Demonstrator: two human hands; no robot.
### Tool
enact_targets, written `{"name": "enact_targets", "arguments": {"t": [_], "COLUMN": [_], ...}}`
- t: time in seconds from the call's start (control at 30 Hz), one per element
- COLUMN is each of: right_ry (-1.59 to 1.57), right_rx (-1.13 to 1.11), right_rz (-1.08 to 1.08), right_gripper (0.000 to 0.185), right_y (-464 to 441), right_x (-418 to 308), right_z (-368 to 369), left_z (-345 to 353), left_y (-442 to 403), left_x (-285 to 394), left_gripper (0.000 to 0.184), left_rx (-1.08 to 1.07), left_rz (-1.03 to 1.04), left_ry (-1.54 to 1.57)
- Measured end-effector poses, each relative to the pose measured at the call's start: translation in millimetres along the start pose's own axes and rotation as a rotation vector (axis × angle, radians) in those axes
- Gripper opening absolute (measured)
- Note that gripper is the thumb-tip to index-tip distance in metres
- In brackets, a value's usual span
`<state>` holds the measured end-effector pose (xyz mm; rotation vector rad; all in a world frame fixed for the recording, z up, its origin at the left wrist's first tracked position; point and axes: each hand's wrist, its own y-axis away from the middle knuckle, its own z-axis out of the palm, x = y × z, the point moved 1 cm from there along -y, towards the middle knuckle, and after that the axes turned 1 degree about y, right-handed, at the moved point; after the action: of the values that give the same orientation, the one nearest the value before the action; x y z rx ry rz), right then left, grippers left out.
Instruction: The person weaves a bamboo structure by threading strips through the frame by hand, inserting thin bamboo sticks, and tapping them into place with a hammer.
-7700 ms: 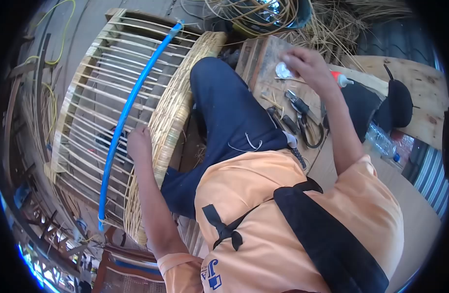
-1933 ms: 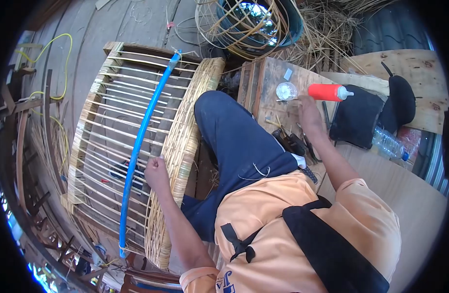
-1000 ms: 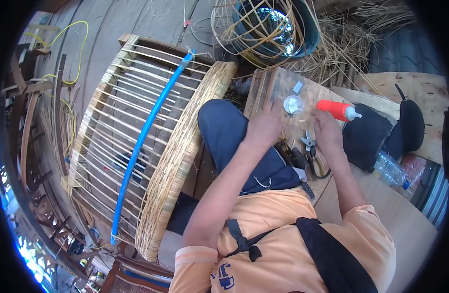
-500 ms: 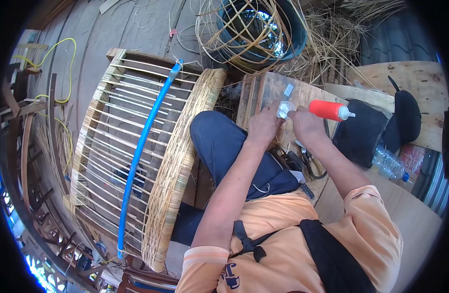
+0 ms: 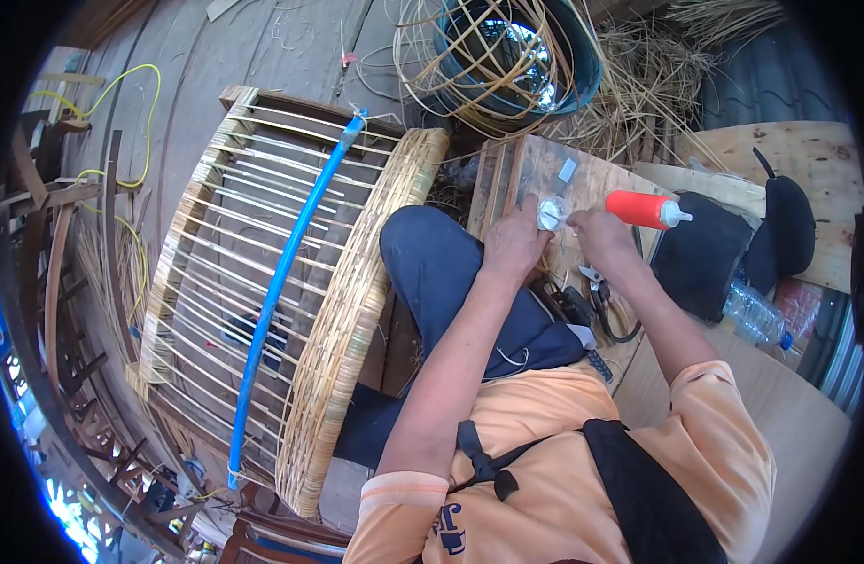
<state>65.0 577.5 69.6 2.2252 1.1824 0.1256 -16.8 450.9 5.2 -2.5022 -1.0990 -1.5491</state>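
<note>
My left hand (image 5: 516,242) holds a small clear cup (image 5: 551,213) with whitish contents at its side, its fingers closed round the near edge. Just right of the cup is my right hand (image 5: 601,240), its fingertips pinched together; what they hold, if anything, is too small to make out. A red bottle (image 5: 637,209) with a white nozzle lies beyond my right hand. Pruning shears (image 5: 601,291) rest on the wooden board below it. Left of my knee stands a woven rattan frame (image 5: 342,310) with a blue tube (image 5: 295,244) across its thin rods.
A bucket (image 5: 582,66) with looped rattan strips stands at the top, beside loose dry strips (image 5: 653,94). On the right are a black cap (image 5: 787,226), a dark pad (image 5: 700,254) and a plastic bottle (image 5: 756,315). A small grey piece (image 5: 567,170) lies on the board (image 5: 591,169).
My left hand has left the rattan frame and moved right to the cup. My right hand, earlier raised over the board and then beside the red bottle, is now near the cup.
</note>
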Motion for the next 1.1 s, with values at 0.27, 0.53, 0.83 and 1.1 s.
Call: {"name": "enact_targets", "arguments": {"t": [0.27, 0.53, 0.83, 1.1], "right_ry": [-0.346, -1.043, -1.149, -0.975], "right_rx": [0.107, 0.075, -0.362, -0.253], "right_rz": [-0.007, 0.026, -0.356, -0.298], "right_gripper": [0.018, 0.014, 0.014, 0.017], "right_y": [19.7, 34.0, 13.6, -20.4], "right_x": [42.7, -29.2, -221.6, -259.7], "right_z": [3.8, -14.3, 68.3, 132.9], "left_z": [20.2, -131.7, -169.6, -164.4], "left_y": [2.6, 155.4, 206.0, 208.1], "left_x": [-13.4, -69.7, -200.9, -204.3], "left_gripper": [0.043, 0.016, 0.025, 0.014], "left_rx": [0.124, 0.559, 0.489, 0.511], "left_rz": [0.022, -0.174, -0.575, -0.459], "left_ry": [0.035, -0.142, -0.189, -0.206]}}
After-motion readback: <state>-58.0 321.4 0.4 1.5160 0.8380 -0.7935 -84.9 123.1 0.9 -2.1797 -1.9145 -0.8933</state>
